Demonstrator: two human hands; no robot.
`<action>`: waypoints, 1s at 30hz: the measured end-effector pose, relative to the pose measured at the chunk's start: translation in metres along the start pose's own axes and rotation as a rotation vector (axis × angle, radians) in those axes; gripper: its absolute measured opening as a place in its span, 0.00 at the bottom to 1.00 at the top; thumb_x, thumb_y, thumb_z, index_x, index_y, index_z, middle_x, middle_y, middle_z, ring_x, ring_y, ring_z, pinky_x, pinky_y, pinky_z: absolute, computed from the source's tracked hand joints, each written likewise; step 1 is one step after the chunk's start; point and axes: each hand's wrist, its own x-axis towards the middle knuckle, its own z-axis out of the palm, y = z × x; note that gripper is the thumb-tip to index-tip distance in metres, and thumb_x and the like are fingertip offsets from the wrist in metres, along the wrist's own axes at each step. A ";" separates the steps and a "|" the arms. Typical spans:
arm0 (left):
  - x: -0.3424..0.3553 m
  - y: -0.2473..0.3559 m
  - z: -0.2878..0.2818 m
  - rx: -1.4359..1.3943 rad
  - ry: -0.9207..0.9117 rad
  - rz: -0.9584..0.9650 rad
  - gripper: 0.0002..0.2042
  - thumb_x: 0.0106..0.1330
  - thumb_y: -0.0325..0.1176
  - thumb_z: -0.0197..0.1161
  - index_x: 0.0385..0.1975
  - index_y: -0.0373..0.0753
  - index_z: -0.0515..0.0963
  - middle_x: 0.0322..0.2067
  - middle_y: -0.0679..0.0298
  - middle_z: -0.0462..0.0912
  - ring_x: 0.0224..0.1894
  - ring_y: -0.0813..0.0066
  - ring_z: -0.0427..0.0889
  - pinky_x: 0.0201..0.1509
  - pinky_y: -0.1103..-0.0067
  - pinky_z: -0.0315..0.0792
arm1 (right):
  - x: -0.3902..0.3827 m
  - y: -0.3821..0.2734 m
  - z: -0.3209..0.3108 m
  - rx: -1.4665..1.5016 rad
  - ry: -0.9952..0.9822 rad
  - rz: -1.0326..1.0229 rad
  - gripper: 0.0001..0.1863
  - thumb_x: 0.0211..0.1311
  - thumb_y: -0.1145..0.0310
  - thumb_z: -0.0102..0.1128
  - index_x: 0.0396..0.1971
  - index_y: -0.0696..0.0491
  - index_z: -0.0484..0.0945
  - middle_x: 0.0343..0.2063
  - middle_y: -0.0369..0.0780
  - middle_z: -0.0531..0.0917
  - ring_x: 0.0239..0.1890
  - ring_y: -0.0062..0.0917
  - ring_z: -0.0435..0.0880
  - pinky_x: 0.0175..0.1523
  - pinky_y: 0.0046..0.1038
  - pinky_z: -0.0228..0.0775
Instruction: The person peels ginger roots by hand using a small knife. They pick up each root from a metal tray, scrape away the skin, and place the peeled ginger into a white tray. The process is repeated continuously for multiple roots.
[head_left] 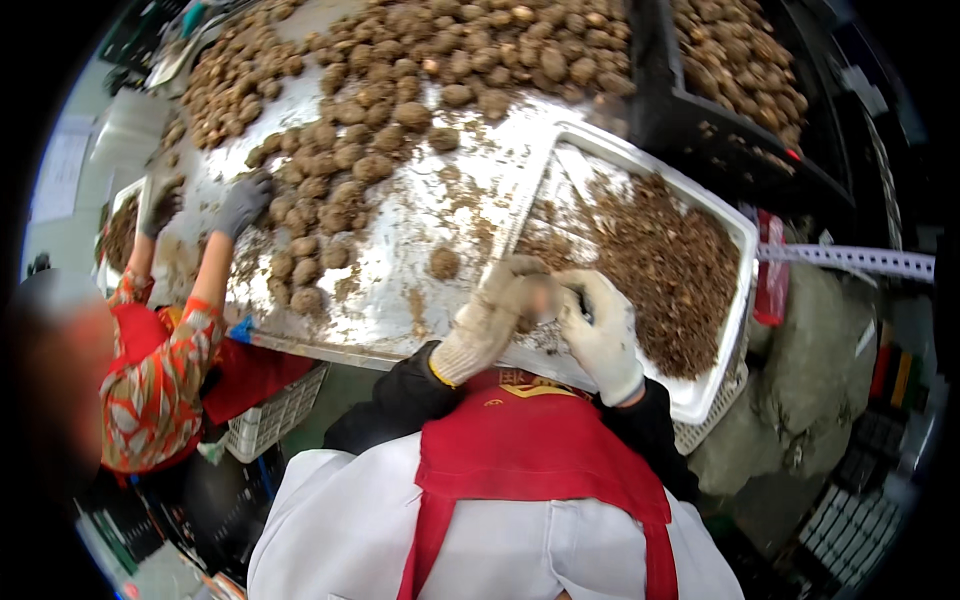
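Observation:
My left hand (492, 315), in a soiled knit glove, is closed around a brown earthy round tuber (541, 298) held over the near edge of a white tray (740, 300). Facing it, my right hand (603, 325), in a white glove, grips a small dark tool (583, 304) against the tuber. The tray is filled with brown peelings and soil (660, 260). I wear a red apron over a white coat and dark sleeves.
A metal table (420, 210) carries several muddy tubers (330, 190). A dark crate (740, 70) of tubers stands at the back right. To the left a co-worker in patterned sleeves has grey-gloved hands (243, 203) among the tubers. White baskets sit below.

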 end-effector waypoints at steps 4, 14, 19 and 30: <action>-0.005 0.025 0.003 0.093 -0.056 -0.046 0.24 0.79 0.44 0.52 0.66 0.35 0.61 0.53 0.61 0.75 0.47 0.77 0.78 0.45 0.82 0.77 | -0.001 0.035 0.007 -0.135 0.048 0.139 0.11 0.66 0.70 0.60 0.44 0.58 0.82 0.40 0.47 0.85 0.39 0.39 0.85 0.47 0.35 0.76; -0.004 0.016 -0.006 0.574 -0.081 0.154 0.19 0.80 0.37 0.50 0.64 0.35 0.63 0.49 0.60 0.76 0.47 0.78 0.78 0.49 0.82 0.75 | 0.000 0.019 0.003 -0.101 -0.088 -0.044 0.09 0.65 0.72 0.59 0.44 0.56 0.80 0.37 0.48 0.82 0.42 0.46 0.82 0.47 0.38 0.74; -0.001 0.040 0.003 0.199 -0.037 -0.036 0.20 0.74 0.31 0.62 0.60 0.32 0.66 0.45 0.61 0.81 0.47 0.78 0.81 0.51 0.81 0.77 | -0.010 0.045 0.000 -0.121 -0.020 0.118 0.08 0.70 0.69 0.59 0.42 0.57 0.81 0.39 0.48 0.84 0.43 0.42 0.84 0.47 0.38 0.74; 0.007 0.045 0.005 0.537 0.049 0.008 0.26 0.62 0.30 0.74 0.58 0.33 0.74 0.49 0.60 0.81 0.51 0.77 0.80 0.55 0.78 0.76 | -0.013 0.022 -0.008 0.049 -0.051 0.069 0.17 0.66 0.71 0.60 0.53 0.58 0.80 0.46 0.49 0.83 0.50 0.41 0.83 0.57 0.34 0.74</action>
